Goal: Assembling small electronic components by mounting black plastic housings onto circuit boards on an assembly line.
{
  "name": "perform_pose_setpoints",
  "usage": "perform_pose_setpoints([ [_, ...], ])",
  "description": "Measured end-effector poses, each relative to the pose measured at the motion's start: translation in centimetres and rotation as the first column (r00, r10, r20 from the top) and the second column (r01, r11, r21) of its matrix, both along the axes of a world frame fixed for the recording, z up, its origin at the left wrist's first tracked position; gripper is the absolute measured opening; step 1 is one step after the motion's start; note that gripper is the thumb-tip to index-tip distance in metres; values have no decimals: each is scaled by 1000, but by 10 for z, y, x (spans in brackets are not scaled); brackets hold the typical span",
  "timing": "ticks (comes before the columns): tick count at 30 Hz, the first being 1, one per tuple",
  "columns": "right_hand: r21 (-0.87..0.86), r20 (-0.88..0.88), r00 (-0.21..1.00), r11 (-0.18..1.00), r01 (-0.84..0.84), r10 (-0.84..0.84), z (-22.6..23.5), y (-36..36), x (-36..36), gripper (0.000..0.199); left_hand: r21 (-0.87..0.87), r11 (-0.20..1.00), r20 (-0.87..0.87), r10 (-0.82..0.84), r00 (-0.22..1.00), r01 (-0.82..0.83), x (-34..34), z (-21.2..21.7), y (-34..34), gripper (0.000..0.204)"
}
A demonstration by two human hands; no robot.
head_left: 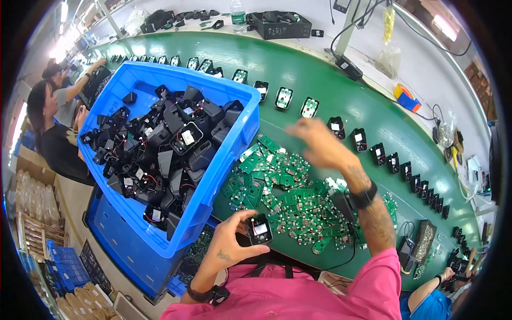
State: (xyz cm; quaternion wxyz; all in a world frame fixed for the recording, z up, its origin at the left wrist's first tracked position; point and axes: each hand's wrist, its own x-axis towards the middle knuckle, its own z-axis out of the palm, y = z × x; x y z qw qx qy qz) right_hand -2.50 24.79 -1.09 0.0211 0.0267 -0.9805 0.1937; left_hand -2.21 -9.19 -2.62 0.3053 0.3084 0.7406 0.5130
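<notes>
My left hand (pixel 230 241) holds a small black plastic housing (pixel 260 230) between thumb and fingers near my body. Its open side faces up, showing a white label-like part and a bit of red wire. Blurred by motion, my right hand (pixel 320 143) reaches out over the green table, just nearer than a housing fitted with a board (pixel 309 108); its fingers are too smeared to read. Below it spreads a heap of loose green circuit boards (pixel 298 205). To the left, a blue crate (pixel 226 157) is piled with black housings (pixel 176 136).
A curved row of housings crosses the green table (pixel 341 101); some hold boards, and others on the right (pixel 378 154) show white parts. A box of small parts (pixel 425 240) stands at right. Along the back are a bottle (pixel 238 18) and black bin (pixel 281 25). Other people work left and lower right.
</notes>
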Motion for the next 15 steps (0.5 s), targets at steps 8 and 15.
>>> perform_pose_setpoints([
  [8, 33, 121, 989, 996, 85, -88, -3, -33, 48, 44, 163, 981, 146, -129, 981, 105, 3, -4, 20, 79],
  [15, -285, -50, 949, 915, 285, -311, -8, -34, 79, 32, 449, 889, 403, -105, 909, -96, 16, -6, 43, 74],
])
